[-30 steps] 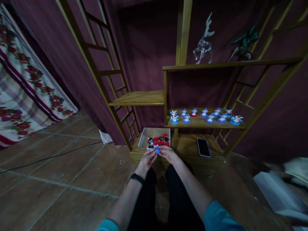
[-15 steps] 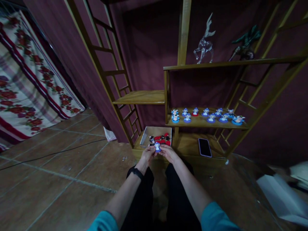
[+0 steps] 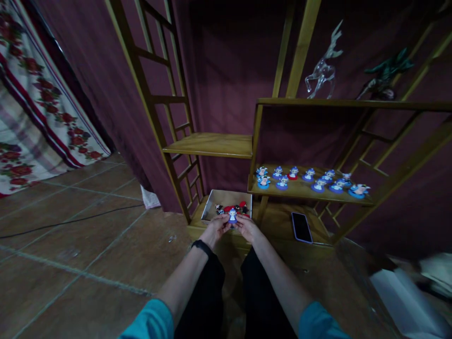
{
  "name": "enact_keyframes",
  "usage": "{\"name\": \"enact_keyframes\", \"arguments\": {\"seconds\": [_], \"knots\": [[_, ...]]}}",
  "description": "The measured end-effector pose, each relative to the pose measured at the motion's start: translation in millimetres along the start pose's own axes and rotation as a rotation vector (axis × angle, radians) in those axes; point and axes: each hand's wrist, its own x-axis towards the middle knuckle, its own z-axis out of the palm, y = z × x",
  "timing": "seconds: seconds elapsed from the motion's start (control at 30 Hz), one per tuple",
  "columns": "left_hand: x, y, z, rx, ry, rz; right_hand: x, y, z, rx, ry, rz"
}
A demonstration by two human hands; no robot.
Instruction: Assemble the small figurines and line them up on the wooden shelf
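Between my fingertips I hold a small purple and white figurine point(image 3: 232, 215) upright on its round purple base. My left hand point(image 3: 216, 229) pinches it from the left, and my right hand point(image 3: 247, 228) grips its other side. Just behind the hands lies an open white box point(image 3: 209, 208) with several red, black and white figurines point(image 3: 243, 207) in it. Part of the box's front is hidden by my hands. On the shelf to the right stand several similar figurines point(image 3: 318, 185), mostly purple, with a red-based one point(image 3: 293, 173) among them.
A phone point(image 3: 302, 227) lies on the bottom shelf board to the right. Above, a clear glass deer point(image 3: 323, 73) and a dark green ornament point(image 3: 386, 77) stand on the upper shelf point(image 3: 346, 104). A bare middle shelf point(image 3: 212, 144) juts out at left. A cable point(image 3: 81, 219) crosses the tiled floor.
My view has shifted, so the right-hand shelves and ornaments appear farther right. Both hands keep hold of the purple figurine, which now looks straighter to my view.
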Motion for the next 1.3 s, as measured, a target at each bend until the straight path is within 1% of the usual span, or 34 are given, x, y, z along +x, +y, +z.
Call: {"name": "enact_keyframes", "arguments": {"seconds": [0.13, 0.3, 0.47, 0.63, 0.77, 0.93, 1.07, 1.3], "knots": [[19, 2, 5, 0.000, 0.015, -0.023, 15, -2, -2, 0.000, 0.023, -0.020], [38, 6, 9, 0.008, 0.016, -0.056, 33, -6, -4, -0.016, 0.059, -0.003], [54, 13, 7, 0.024, -0.008, -0.097, 48, -10, -7, -0.052, 0.034, 0.011], [67, 7, 4, 0.012, 0.009, -0.106, 53, -9, -10, -0.102, 0.069, -0.003], [70, -2, 3, -0.017, 0.029, -0.098, 53, -8, -10, -0.125, 0.087, -0.018], [69, -1, 3, -0.057, 0.030, -0.074, 51, -10, -6, -0.163, 0.075, -0.039], [64, 0, 4, -0.089, 0.027, -0.022, 49, -10, -4, -0.194, 0.075, -0.088], [58, -7, 7, -0.146, 0.036, 0.070, 48, -10, 0, -0.304, 0.087, -0.149]]}}
